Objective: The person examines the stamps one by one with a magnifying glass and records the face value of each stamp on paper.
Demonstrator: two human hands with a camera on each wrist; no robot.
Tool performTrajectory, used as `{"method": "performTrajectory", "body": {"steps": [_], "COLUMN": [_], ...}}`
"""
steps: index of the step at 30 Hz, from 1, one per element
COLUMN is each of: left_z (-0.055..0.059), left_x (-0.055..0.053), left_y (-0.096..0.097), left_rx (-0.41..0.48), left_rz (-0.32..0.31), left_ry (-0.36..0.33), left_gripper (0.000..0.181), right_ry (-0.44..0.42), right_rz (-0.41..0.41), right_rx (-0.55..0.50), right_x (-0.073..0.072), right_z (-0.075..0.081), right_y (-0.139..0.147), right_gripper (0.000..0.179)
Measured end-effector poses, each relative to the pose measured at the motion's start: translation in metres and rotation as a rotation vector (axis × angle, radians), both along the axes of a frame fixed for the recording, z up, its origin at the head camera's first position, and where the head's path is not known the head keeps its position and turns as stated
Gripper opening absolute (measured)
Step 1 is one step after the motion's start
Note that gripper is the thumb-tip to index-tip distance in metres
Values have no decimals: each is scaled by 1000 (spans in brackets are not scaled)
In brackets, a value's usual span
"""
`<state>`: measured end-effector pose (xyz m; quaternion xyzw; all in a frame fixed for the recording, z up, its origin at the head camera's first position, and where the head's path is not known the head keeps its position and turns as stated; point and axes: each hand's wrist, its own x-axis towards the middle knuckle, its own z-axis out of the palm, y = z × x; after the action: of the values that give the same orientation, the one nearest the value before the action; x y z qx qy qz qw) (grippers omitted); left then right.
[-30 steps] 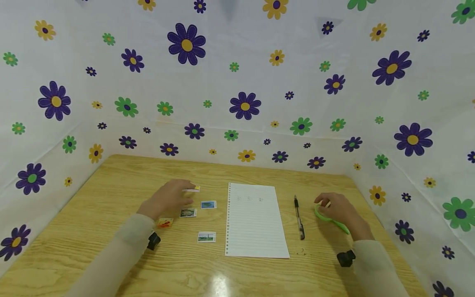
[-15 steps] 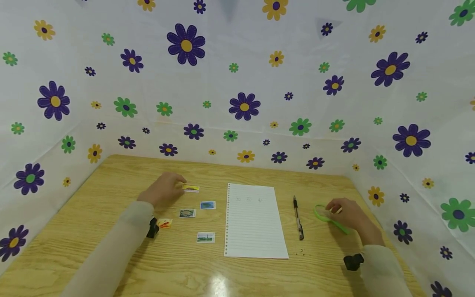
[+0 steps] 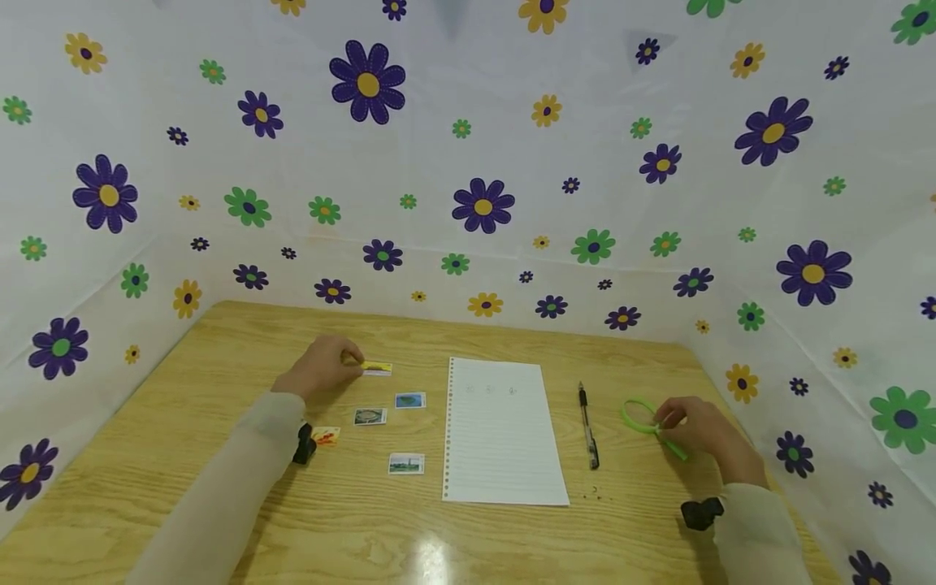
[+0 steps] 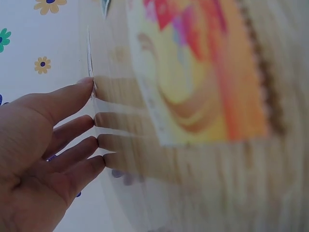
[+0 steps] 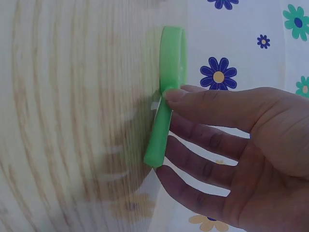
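Observation:
In the head view, my left hand [image 3: 322, 366] is at the far left of the table, with its thumb and finger pinching the left end of a yellow-topped stamp [image 3: 378, 370]. That stamp shows nearly edge-on in the left wrist view, under the thumb; the other fingertips touch the tabletop. Close to the left wrist camera lies a red and yellow stamp [image 4: 188, 72]. On the right, my right hand [image 3: 695, 424] pinches a green magnifying glass [image 3: 639, 415] where its handle meets the ring. The right wrist view shows the thumb on that handle [image 5: 158, 135].
More stamps lie nearby: a blue one [image 3: 410, 400], a dark one with an oval [image 3: 370, 417] and a green landscape one [image 3: 406, 464]. Lined paper [image 3: 504, 439] with faint writing lies centrally, a black pen [image 3: 588, 426] beside it. Flowered cloth [image 3: 468, 162] surrounds the table [image 3: 351, 520].
My left hand has drawn back from over the stamps and now pinches the yellow-topped one. The right hand has shifted right and nearer, from the ring to the handle's neck.

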<state>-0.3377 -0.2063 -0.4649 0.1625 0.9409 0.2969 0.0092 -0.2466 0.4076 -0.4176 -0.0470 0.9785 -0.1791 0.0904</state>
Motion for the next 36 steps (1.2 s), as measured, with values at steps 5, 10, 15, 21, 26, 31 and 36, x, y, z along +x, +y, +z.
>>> {"method": "performTrajectory", "body": {"steps": [5, 10, 15, 21, 26, 31, 36], "left_z": [2, 3, 4, 5, 6, 9, 13], "left_x": [2, 1, 2, 0, 1, 2, 3], "left_y": [0, 6, 6, 5, 6, 6, 4], "left_rx": [-3, -12, -28, -6, -7, 1, 10], "left_rz": [6, 33, 43, 55, 64, 77, 94], "left_ry": [9, -28, -38, -44, -64, -89, -101], "left_gripper": [20, 20, 18, 17, 18, 19, 19], "right_ry": [9, 40, 85, 140, 148, 161, 168], "right_rz": [27, 48, 53, 102, 135, 158, 196], "right_rx": [-20, -46, -87, -120, -152, -140, -113], "right_x": [-4, -4, -7, -23, -35, -47, -59], "right_z": [-4, -6, -3, 7, 16, 22, 24], "right_y": [1, 0, -17, -46, -74, -105, -141], "right_gripper": [16, 13, 11, 12, 11, 11, 14]}}
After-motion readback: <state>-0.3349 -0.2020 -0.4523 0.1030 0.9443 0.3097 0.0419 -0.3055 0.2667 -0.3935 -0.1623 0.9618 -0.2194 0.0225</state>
